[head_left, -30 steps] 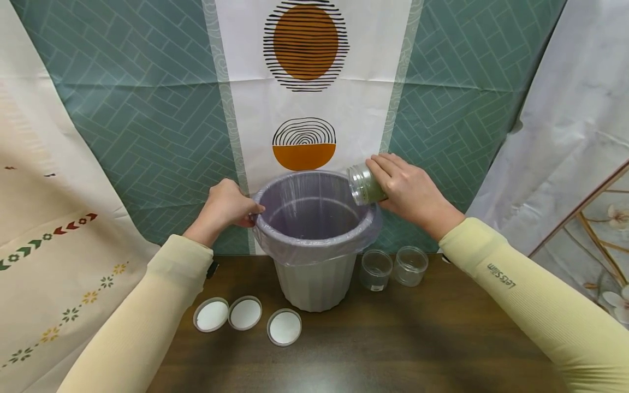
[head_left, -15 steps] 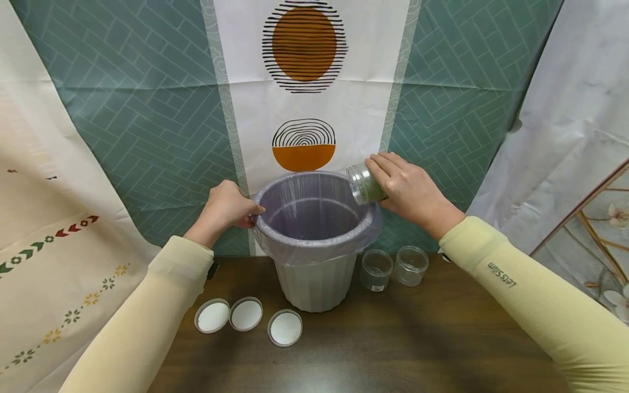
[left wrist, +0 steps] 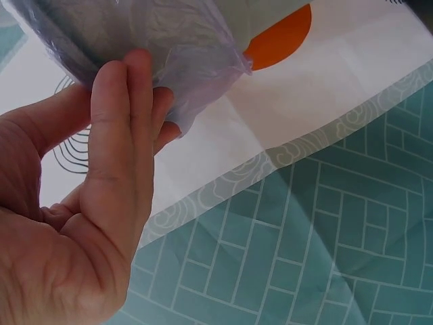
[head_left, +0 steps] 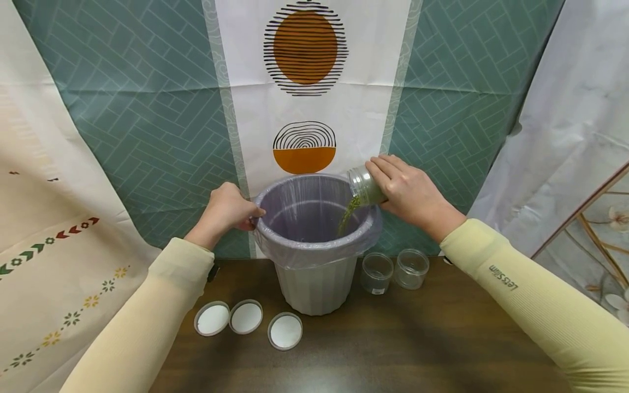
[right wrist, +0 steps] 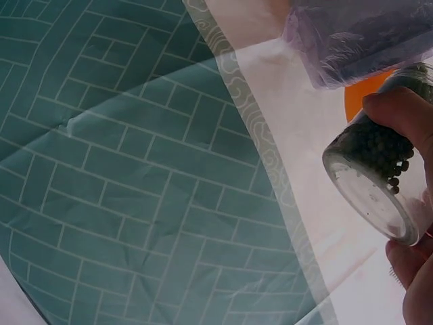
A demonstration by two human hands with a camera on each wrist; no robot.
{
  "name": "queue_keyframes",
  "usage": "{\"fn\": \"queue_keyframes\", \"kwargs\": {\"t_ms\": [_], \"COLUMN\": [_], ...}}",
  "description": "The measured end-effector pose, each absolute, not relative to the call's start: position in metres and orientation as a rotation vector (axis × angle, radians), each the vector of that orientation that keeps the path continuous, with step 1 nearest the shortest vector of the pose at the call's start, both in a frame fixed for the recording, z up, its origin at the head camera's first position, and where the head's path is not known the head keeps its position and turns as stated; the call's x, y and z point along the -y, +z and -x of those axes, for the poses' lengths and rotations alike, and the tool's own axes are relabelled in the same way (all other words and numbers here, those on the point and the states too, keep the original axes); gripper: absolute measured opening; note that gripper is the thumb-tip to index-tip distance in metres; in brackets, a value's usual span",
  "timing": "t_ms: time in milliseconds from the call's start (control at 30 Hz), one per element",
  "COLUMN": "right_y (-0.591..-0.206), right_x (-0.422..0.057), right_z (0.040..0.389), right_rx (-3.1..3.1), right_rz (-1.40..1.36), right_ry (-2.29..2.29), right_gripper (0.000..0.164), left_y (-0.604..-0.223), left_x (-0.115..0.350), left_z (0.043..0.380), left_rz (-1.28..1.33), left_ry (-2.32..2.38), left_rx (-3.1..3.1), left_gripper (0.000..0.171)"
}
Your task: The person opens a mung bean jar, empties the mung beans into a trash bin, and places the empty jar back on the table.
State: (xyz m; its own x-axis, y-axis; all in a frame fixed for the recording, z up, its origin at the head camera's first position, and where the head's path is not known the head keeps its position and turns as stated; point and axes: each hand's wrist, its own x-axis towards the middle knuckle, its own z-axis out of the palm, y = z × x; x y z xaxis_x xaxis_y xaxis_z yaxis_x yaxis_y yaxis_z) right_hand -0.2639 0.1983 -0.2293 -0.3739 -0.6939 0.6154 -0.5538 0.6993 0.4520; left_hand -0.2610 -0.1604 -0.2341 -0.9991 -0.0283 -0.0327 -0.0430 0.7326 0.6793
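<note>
A grey trash can stands on the table, its thin purple bag folded over the rim. My left hand pinches the bagged rim at the left, thumb on one side and fingers on the other; the left wrist view shows the fingertips against the plastic. Over the right side of the rim, my right hand grips a clear jar tipped mouth-down to the left. Small round green beans stream from it into the can. In the right wrist view, dark-looking beans lie inside near the jar's base.
Two clear, lidless jars stand right of the can. Three round lids with white inner faces lie on the dark wooden table at front left. A patterned cloth hangs behind.
Green beans now pour from the jar's mouth; none were falling in the earlier frames. The jar stays tipped at the same spot, and both hands have hardly moved.
</note>
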Motion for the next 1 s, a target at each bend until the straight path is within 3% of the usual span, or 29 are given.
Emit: {"fn": "queue_keyframes", "kwargs": {"t_ms": [1000], "right_y": [-0.2294], "right_x": [-0.1962], "right_z": [0.2669], "right_rx": [2.066], "right_rz": [-0.966], "right_ry": [-0.220], "right_gripper": [0.086], "left_y": [-0.2345], "left_x": [0.1577], "left_z": [0.2608], "left_rz": [0.059], "left_ry": [1.239], "left_rx": [-2.860], "left_gripper": [0.028]}}
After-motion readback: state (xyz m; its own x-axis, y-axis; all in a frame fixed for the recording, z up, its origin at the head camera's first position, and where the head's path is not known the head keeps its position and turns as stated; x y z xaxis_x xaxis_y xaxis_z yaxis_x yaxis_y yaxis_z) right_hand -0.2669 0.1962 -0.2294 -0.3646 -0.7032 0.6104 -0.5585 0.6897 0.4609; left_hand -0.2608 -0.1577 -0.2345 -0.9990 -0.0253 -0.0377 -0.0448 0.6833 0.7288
